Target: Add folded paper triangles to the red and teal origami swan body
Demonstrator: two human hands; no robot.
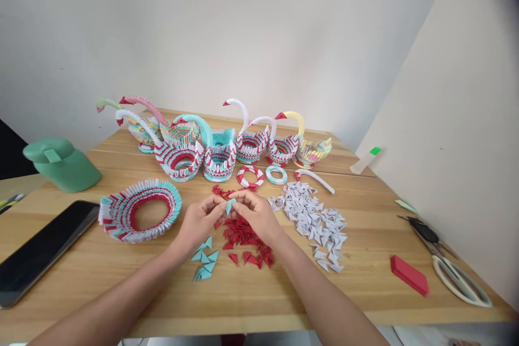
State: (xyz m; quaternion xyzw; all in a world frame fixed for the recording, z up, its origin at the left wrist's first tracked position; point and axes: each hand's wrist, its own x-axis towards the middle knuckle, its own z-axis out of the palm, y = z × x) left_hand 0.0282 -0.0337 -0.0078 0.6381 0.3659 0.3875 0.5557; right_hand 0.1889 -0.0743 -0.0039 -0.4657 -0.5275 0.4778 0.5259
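My left hand (203,218) and my right hand (258,215) meet over the middle of the table, both pinching one small teal folded paper piece (230,206). Below and behind them lies a heap of red folded pieces (243,233), partly covered by my right hand. Several teal triangles (206,260) rest just in front of my left hand. To the right spreads a pile of pale grey-white pieces (312,216). An oval ring-shaped paper body (140,211), striped in red, white and teal, sits left of my left hand.
Several paper swans (220,154) stand along the back, with two paper rings (250,176) before them. A green bottle (62,165) and black phone (44,243) are left. Red block (409,275), scissors (458,281) and glue bottle (365,161) lie right.
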